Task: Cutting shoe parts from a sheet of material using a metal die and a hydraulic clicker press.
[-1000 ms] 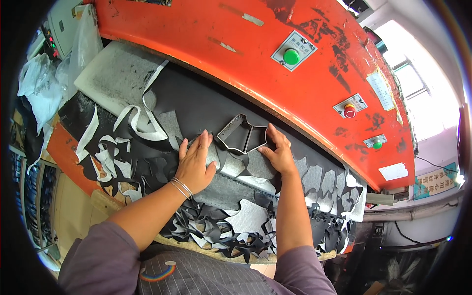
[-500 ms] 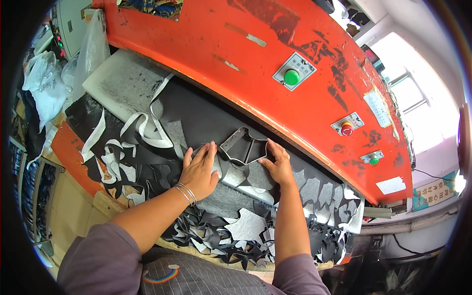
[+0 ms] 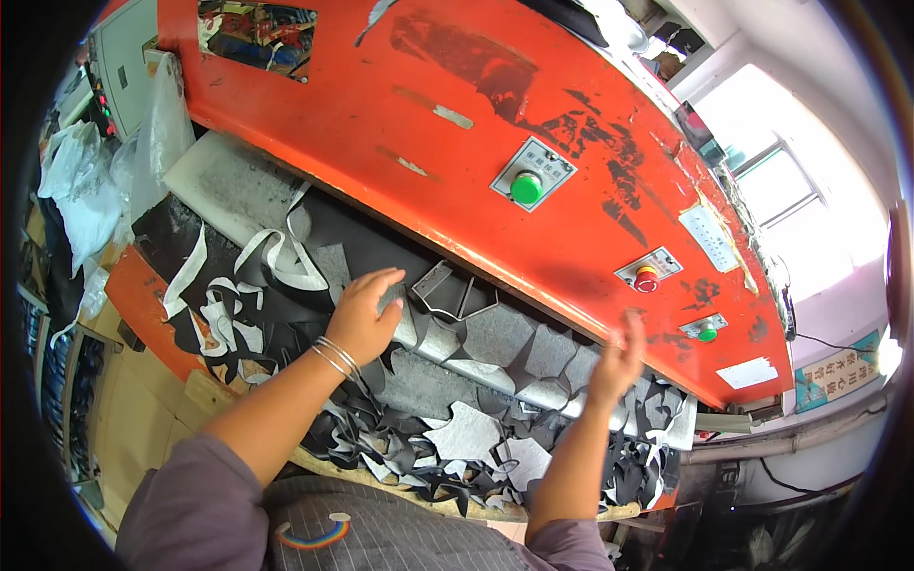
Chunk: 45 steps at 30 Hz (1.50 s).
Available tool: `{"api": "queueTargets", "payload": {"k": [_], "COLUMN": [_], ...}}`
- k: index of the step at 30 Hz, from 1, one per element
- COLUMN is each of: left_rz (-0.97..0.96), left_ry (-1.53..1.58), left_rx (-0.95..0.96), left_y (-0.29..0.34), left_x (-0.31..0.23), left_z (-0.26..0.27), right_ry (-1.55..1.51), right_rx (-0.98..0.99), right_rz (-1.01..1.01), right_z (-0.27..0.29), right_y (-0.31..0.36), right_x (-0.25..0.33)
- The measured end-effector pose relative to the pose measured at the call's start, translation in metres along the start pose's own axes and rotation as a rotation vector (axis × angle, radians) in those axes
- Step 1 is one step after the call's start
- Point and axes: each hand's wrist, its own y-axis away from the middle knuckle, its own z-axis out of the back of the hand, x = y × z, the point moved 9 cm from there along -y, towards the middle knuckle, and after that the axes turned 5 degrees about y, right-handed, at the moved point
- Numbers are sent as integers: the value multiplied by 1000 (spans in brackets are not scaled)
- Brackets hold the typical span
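The left hand [image 3: 364, 314] lies palm down on the dark sheet material [image 3: 362, 249] spread over the worktop [image 3: 224, 181], its fingers [image 3: 386, 279] spread flat and released, grasping nothing; thin bangles ring the wrist. Just beside its fingertips, to the right, sits the metal cutting die [image 3: 455, 293], an angular open frame resting on the sheet under the front edge of the orange press head [image 3: 400, 105]. The right hand [image 3: 617, 360] is lifted off the sheet, well apart from the die, near the lower edge of the press head; its fingers are open and loose and hold nothing, though motion blur softens their outline. Below the hands, the sheet is full of cut-out holes, and black scraps [image 3: 400, 447] with grey cut pieces [image 3: 466, 433] lie heaped along the near edge. On the press head's face sit a green push button [image 3: 526, 187], a red button [image 3: 646, 280] and a smaller green one [image 3: 705, 331]. White strips [image 3: 276, 266] curl over the sheet at the left.
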Motion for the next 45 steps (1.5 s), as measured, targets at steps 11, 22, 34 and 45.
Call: {"api": "queueTargets", "payload": {"k": [11,22,34,45], "left_rz": [39,-149,173,933], "left_ry": [391,210,-131,206], "left_rx": [277,382,745,965], "left_y": [-48,-98,48,150], "left_x": [-118,-179,-50,16], "left_z": [-34,-44,8,48], "right_ry": [576,596,602,160], "right_rx": [-793,-790,-721,-750], "right_rz": [-115,-85,-102,-17], "right_z": [163,167,177,136], "right_y": [-98,-85,-82,-52], "right_x": [-42,-10,-7,102]}}
